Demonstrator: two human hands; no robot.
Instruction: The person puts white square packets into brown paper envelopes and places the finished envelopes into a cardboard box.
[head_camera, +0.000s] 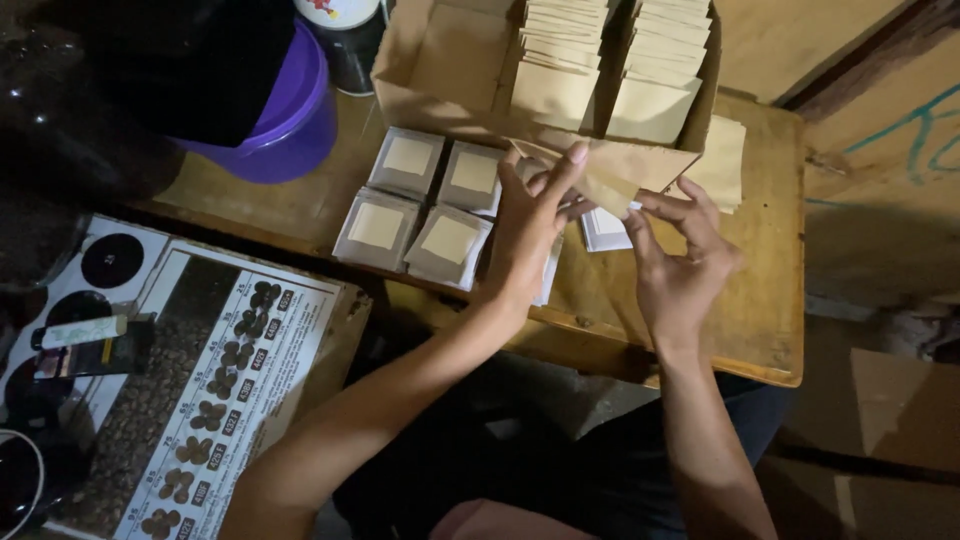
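A flat brown kraft-paper envelope (605, 178) is pinched between both hands just above the wooden surface (760, 300). The left hand (530, 225) closes on its near-left edge, thumb tip raised to the top edge and fingers behind. The right hand (680, 255) nips the lower right corner between thumb and forefinger, with the other fingers spread loose.

Directly behind the envelope, just past the fingertips, stands an open cardboard box (430, 90) holding two upright rows of matching brown envelopes (610, 60); its front wall sits right behind the held envelope. Under and between the hands lies a small white sachet (605, 230), partly covered. To the left of the left hand, four stacks of white square filter sachets with tan centres (425, 205) lie in a two-by-two block, touching one another. To the right of the right hand, beyond the box, a loose pile of tan paper sheets (722, 165) rests on the surface.

Further left, well away from the hands, sits a purple plastic tub (300, 120), and nearer the person a printed chart showing coffee beans (230, 390).
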